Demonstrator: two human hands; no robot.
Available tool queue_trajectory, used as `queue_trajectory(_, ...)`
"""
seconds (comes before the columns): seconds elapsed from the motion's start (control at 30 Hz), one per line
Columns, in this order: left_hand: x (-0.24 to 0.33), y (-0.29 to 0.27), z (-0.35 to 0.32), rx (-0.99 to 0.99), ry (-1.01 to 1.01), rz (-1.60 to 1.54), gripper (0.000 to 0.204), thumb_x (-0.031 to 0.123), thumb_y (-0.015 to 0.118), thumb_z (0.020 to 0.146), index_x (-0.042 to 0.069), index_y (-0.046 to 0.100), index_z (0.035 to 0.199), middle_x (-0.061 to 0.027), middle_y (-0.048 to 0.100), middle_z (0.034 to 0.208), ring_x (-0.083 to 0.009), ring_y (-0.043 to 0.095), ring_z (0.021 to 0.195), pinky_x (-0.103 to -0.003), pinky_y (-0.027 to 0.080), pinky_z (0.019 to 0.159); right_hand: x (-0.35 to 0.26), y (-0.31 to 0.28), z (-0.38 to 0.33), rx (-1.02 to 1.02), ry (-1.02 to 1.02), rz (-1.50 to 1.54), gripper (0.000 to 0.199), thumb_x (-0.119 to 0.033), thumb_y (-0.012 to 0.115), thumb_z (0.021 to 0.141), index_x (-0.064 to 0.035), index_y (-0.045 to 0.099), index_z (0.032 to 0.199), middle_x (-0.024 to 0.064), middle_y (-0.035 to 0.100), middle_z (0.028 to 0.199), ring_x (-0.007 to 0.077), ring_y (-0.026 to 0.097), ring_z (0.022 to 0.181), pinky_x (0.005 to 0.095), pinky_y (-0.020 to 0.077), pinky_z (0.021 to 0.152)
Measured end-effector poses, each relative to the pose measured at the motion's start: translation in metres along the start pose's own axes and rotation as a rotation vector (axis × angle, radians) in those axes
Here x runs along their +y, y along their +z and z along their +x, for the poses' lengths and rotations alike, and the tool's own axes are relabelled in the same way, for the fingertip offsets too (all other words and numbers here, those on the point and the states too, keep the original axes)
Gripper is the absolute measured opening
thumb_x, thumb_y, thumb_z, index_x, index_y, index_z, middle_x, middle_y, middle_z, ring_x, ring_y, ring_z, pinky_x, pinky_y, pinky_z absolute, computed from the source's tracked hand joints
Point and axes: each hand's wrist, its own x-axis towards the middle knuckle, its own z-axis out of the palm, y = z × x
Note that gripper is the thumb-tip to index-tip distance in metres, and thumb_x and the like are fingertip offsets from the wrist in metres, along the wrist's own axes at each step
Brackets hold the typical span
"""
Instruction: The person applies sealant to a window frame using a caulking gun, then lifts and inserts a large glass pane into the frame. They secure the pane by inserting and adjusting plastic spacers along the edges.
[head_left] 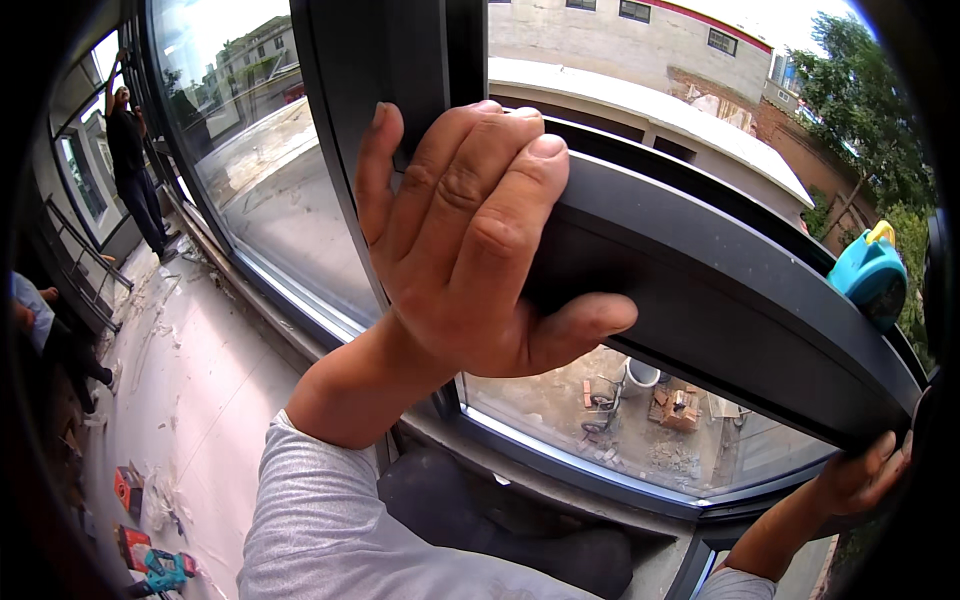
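Daylight floods past the dark grey metal window frame (700, 255), fisheye-bowed; washed-out white sky (778, 20) blazes above it, the pale, smooth floor (200, 385) gleams to its left.

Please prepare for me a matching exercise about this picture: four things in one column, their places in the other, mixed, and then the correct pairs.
Things
1. left hand
2. power tool
3. round pale container
4. yellow-topped teal tool

Places
A. outdoors, seen below the dark rail
B. on the rail, toward its right end
C. fingers over the rail's top edge
D. on the indoor floor, lower left

Pairs: 1-C, 2-D, 3-A, 4-B
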Motion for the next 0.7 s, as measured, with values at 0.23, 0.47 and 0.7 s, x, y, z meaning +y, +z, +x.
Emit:
queue_trajectory(0.23, 0.0, -0.002, 0.001, -0.011, -0.009, -0.006, 0.068, 0.062, 0.045, 0.104, 0.0, 0.058, 0.126, -0.0225, 0.07, 0.12, -0.0374, 0.067, 0.119, -0.054, 0.024, 0.125, -0.14, -0.031, 0.069, -0.295, -0.165, 0.666, 0.048, -0.044, 0.064, 0.102, -0.0153, 0.054, 0.139, 0.0118, 0.061, 0.139, 0.0376, 0.044, 0.148, 0.0687, 0.0186, 0.126)
queue_trajectory(0.47, 0.001, -0.011, 0.002, -0.101, 0.017, 0.01, 0.091, 0.079, 0.056, 0.088, 0.001, 0.051, 0.136, -0.0244, 0.064, 0.129, -0.0408, 0.063, 0.124, -0.059, 0.022, 0.125, -0.157, -0.006, 0.143, -0.387, -0.374, 0.498, 0.083, -0.039, 0.086, 0.081, -0.0023, 0.054, 0.147, 0.0262, 0.061, 0.134, 0.0421, 0.059, 0.124, 0.0611, 0.0334, 0.115)
queue_trajectory(0.7, 0.0, -0.011, 0.009, -0.212, 0.143, 0.031, 0.11, 0.086, 0.062, 0.081, -0.002, 0.045, 0.145, -0.0272, 0.056, 0.136, -0.0435, 0.059, 0.127, -0.06, 0.037, 0.115, -0.153, -0.002, 0.153, -0.392, -0.415, 0.544, 0.084, -0.038, 0.086, 0.077, 0.0049, 0.056, 0.143, 0.0233, 0.065, 0.119, 0.0378, 0.066, 0.107, 0.0606, 0.0401, 0.111)
